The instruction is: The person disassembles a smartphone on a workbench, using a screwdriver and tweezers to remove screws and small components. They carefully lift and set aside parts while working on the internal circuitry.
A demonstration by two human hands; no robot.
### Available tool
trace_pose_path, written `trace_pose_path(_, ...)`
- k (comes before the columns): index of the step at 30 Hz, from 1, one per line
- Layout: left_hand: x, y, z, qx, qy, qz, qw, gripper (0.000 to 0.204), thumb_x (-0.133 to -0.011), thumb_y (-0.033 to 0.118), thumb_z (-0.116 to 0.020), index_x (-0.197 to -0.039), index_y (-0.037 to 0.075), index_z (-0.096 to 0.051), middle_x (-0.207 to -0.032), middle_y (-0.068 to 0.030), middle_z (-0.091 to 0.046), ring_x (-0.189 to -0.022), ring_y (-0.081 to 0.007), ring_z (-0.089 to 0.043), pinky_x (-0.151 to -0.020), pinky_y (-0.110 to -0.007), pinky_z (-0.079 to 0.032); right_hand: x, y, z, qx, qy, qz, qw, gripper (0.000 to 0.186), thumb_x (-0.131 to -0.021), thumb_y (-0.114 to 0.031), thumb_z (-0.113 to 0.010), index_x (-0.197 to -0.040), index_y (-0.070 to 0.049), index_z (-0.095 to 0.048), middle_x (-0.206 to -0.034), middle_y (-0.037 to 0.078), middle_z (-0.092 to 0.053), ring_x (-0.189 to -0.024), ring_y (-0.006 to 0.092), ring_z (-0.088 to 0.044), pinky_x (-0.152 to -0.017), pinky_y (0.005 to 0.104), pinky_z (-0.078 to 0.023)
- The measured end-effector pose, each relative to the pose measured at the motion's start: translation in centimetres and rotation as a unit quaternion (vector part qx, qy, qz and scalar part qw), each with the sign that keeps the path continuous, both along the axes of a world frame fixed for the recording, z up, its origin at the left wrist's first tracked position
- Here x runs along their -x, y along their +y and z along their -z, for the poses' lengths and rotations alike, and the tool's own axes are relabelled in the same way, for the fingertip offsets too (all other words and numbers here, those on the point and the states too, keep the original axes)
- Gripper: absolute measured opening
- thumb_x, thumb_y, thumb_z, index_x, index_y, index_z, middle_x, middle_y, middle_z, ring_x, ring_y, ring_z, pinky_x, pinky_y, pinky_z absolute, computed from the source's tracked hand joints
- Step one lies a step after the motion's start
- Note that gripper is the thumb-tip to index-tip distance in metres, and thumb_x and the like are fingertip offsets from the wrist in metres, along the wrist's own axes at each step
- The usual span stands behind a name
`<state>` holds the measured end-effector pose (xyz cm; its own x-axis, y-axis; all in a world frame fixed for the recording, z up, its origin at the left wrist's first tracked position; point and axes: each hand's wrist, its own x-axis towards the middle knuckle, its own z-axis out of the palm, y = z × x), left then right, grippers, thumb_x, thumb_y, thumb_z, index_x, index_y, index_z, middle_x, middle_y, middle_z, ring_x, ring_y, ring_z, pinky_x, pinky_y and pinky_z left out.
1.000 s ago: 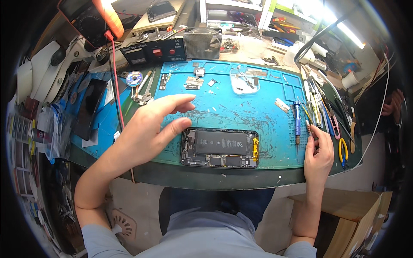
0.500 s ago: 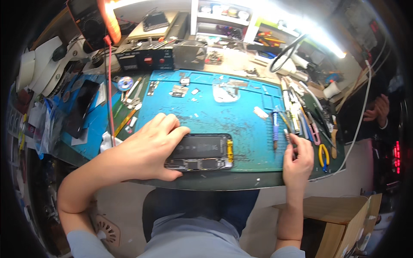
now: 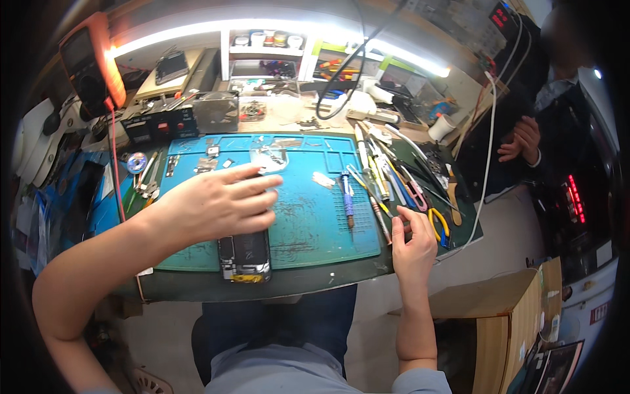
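My left hand (image 3: 226,203) is open, its fingers spread over the upper end of an opened phone (image 3: 246,253). The phone's lower half shows a black battery, exposed boards and a strip of yellow at the near end; my hand hides the rest, and I cannot tell if it touches it. Over the mat's right border, my right hand (image 3: 415,249) has its fingers loosely bent and apart, with nothing visible in them. Just left of its fingertips lies a slim pen-like screwdriver (image 3: 379,220). A blue-handled tool (image 3: 347,203) rests farther left on the blue mat (image 3: 308,223).
Yellow-handled pliers (image 3: 438,226) lie right of my right hand, below a heap of tweezers and tools (image 3: 387,171). A clear tray (image 3: 270,157) of small parts sits at the mat's back. Another person's hands (image 3: 522,141) show at right. A white cable (image 3: 487,164) hangs there.
The phone has turned from lying sideways to pointing its yellow end toward me. My left hand's fingers have spread. My right hand has released the screwdriver. The whole view has shifted.
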<state>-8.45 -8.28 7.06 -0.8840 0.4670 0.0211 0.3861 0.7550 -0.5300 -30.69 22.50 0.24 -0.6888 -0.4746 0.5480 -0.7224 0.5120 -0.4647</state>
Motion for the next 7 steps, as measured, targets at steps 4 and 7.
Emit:
trace_pose_path(4,2.8,1.0,0.7,0.071,-0.018,0.118,0.99,0.049,-0.094,0.017,-0.072,-0.138,0.023,-0.053,-0.156,0.0009,-0.056,-0.159,-0.0205,-0.042,-0.138,-0.044,-0.031,1.9,2.6,-0.2,-0.008,0.005,0.054,0.999,0.017,-0.099,-0.009,-0.076,-0.116,-0.005,-0.078,-0.103,0.01,-0.074,-0.084,0.0235,-0.073,-0.077,0.0387,-0.058)
trace_pose_path(7,3.2,0.7,2.3,0.01,0.025,0.114,0.993,0.061,-0.095,0.02,-0.073,-0.151,0.027,-0.048,-0.161,-0.0009,-0.053,-0.159,-0.0217,-0.04,-0.137,-0.043,-0.027,3.2,4.4,-0.6,-0.008,0.008,0.085,0.996,0.016,-0.102,-0.011,-0.074,-0.117,-0.006,-0.079,-0.106,0.01,-0.075,-0.088,0.0234,-0.073,-0.082,0.0399,-0.059)
